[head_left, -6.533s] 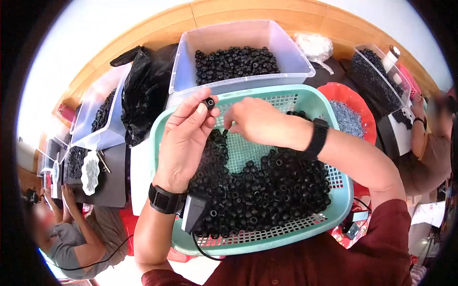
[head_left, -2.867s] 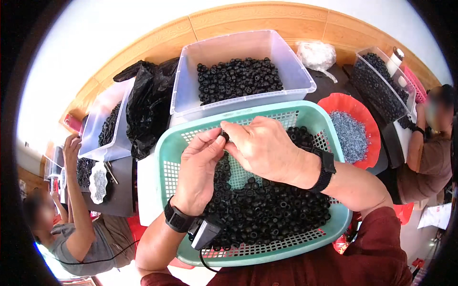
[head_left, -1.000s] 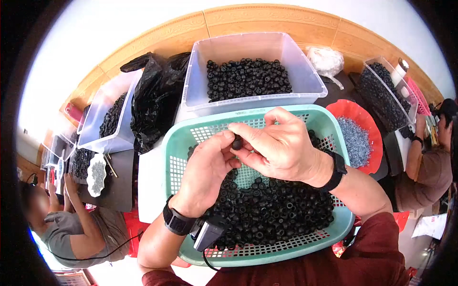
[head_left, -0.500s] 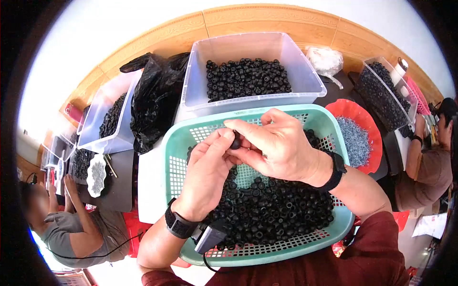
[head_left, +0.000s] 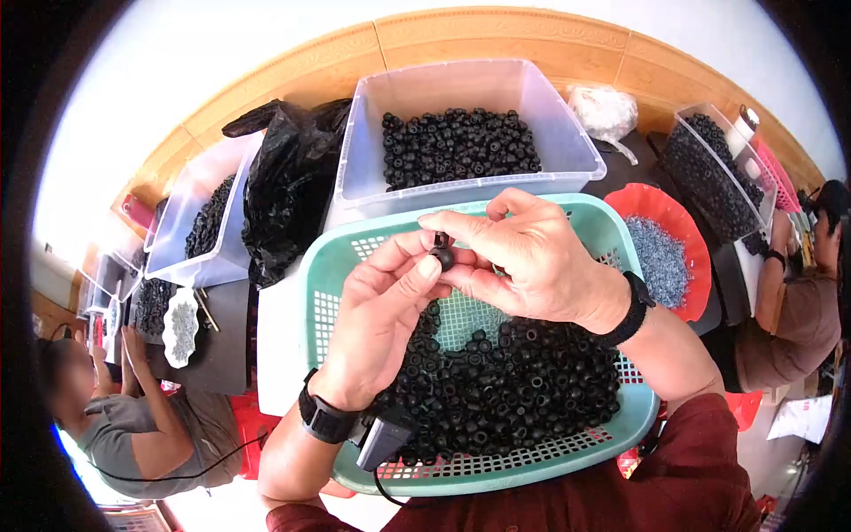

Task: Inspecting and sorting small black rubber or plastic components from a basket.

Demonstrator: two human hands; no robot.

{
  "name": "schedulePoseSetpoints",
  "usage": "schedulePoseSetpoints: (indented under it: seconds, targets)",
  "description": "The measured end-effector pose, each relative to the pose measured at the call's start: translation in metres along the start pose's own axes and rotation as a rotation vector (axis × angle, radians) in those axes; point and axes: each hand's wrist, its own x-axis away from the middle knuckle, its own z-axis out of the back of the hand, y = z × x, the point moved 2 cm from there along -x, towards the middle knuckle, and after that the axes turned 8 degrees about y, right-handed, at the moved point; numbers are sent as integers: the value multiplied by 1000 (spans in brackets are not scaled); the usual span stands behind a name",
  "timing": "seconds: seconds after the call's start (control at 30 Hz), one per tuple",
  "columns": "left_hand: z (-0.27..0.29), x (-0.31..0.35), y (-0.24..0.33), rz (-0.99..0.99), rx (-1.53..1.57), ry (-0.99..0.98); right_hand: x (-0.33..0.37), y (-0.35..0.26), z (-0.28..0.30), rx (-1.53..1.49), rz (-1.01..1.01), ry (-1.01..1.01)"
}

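We see two bare hands close together, a bit above the middle of the frame. The left hand has its thumb and fingers in a narrow pinch on a small, shiny, round black piece. The right hand comes in from the right, and its thumb and pointing finger are close around the same piece, so both hands seem to hold it. A thin dark bit pokes up on top. The fingers hide a lot, so we cannot tell if it is part of the round piece or something else.

What has just changed is small: half a second ago the fingers covered more of the piece, and now its round side and the bit on top show better. To us this means the two hands are still busy with this one piece, and it is not down with the others.

Right below, in the middle of the frame, a pale green plastic basket with holes holds a big heap of small black pieces. At the top middle sits a see-through plastic box with more of them. To the right we see a red wavy-edged bowl full of grey-blue bits.
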Motion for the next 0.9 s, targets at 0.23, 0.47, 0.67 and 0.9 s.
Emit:
schedulePoseSetpoints:
  seconds: [0.23, 0.47, 0.67, 0.9]
  targets:
    - [0, 1, 3, -88, -180, 60, -1, -5, -1, 88, 53, -6]
    - [1, 3, 1, -126, -226, 98, 1, -3, -3, 89, 76, 0]
    - [0, 2, 1, -132, -229, 98, 3, -2, -6, 123, 87, 7]
    - [4, 2, -2, -138, -255, 93, 4, -2, -8, 129, 119, 59]
